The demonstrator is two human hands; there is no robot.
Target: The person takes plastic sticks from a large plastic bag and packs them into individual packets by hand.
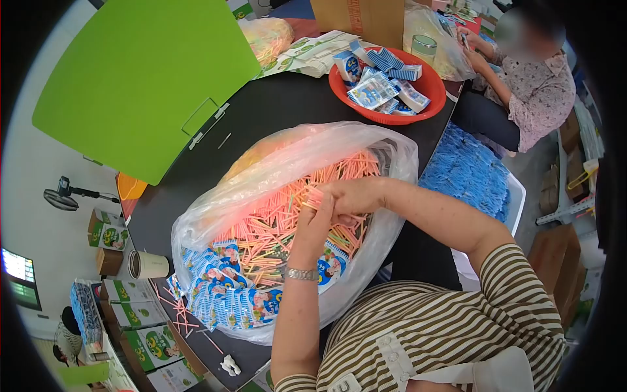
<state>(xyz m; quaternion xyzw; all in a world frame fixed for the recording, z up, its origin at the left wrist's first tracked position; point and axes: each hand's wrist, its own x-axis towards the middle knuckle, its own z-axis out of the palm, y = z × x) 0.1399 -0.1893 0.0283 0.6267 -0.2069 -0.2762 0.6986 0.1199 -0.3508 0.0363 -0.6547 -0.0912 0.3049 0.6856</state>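
A large clear plastic bag point(196, 219) lies open on the black table, full of thin pink, yellow and green sticks point(268, 225). Over the middle of the bag my left hand point(317, 219), with a metal watch band at the wrist, is closed on a small bunch of pink sticks point(315, 198). My right hand point(356, 196) meets it from the right, its fingers bent around the same bunch and partly hidden. Blue-and-white printed packets point(228, 294) lie in the bag's near left part, and another packet point(332, 261) is beside my left wrist.
Behind the bag, a red basin point(392, 117) holds blue-and-white packs. A green chair back point(144, 78) rises at the left, near a cup point(149, 264). Blue wrappers point(467, 173) fill a white bin at the right. Another person point(539, 98) sits at the upper right.
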